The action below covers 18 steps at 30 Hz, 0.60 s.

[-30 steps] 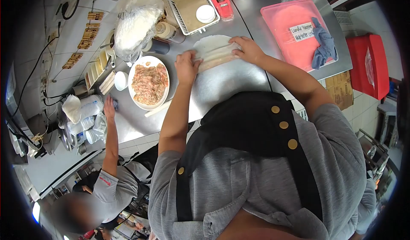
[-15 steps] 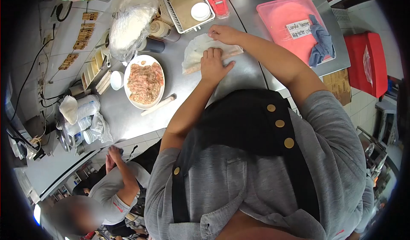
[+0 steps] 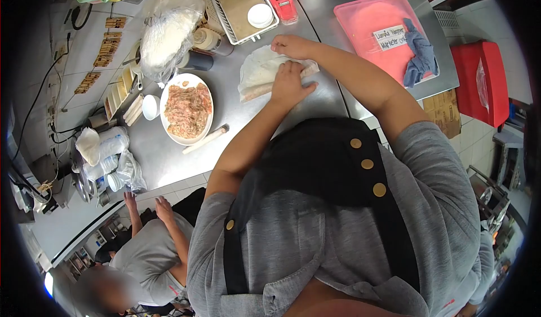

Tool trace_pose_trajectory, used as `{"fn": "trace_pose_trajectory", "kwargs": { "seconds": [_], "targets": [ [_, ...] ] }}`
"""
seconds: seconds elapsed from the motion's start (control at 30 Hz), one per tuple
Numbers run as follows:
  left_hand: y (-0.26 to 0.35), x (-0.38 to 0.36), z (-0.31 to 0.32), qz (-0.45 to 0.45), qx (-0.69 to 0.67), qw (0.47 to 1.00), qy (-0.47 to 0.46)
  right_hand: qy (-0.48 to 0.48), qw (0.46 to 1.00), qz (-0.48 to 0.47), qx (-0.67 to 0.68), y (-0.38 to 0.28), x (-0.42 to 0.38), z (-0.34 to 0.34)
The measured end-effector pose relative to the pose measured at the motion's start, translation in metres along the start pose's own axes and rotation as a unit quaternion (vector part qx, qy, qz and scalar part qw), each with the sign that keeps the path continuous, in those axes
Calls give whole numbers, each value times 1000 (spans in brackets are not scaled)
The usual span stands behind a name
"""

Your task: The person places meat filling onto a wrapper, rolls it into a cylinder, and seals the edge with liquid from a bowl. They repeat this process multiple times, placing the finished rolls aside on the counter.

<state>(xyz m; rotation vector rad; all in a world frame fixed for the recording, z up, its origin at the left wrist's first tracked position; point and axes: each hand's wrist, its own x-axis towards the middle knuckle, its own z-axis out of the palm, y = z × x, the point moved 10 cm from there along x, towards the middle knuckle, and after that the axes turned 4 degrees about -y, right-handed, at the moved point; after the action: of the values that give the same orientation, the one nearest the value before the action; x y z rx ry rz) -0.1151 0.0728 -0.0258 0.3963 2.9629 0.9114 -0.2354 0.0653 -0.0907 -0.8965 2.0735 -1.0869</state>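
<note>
A thin, pale lumpia wrapper lies on the steel counter in front of me, with a long strip of pinkish filling rolled along its near edge. My left hand rests palm down over the right part of this roll, fingers laid across it and thumb held apart. Beyond it, my right hand pinches the far edge of the wrapper between thumb and fingers. Left of the wrapper stands a white oval plate heaped with raw ground meat filling. A finished-looking roll lies beside the plate.
A pink lidded container with a label and a blue cloth sits at right. Behind are a white basket, a red tape dispenser and bottles. A small white bowl and more rolls lie left. A co-worker is lower left.
My left hand has shifted slightly right along the roll, uncovering more of it. My right hand keeps its place at the wrapper's far edge. The co-worker's hands have moved apart.
</note>
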Motion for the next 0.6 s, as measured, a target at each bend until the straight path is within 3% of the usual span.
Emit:
{"fn": "trace_pose_trajectory", "kwargs": {
  "seconds": [0.1, 0.2, 0.33, 0.43, 0.53, 0.6],
  "targets": [
    [1, 4, 9, -44, 23, 996, -77, -7, 1000, 16, 21, 4, 2, 1],
    [10, 8, 8, 9, -12, 1000, -17, -9, 999, 17, 37, 7, 2, 1],
    [13, 9, 16, 0, 8, 998, -61, -13, 999, 15, 46, 8, 2, 1],
    [16, -2, -11, 25, 30, 999, 0, -33, 997, 45, 58, 0, -7, -1],
    [-9, -21, -31, -1, 0, 998, 67, -87, 996, 6, 25, 0, -7, 12],
    [-30, -33, -36, -62, 22, 995, 73, -36, 984, -96, -144, -23, -18, 10]
  ]
}}
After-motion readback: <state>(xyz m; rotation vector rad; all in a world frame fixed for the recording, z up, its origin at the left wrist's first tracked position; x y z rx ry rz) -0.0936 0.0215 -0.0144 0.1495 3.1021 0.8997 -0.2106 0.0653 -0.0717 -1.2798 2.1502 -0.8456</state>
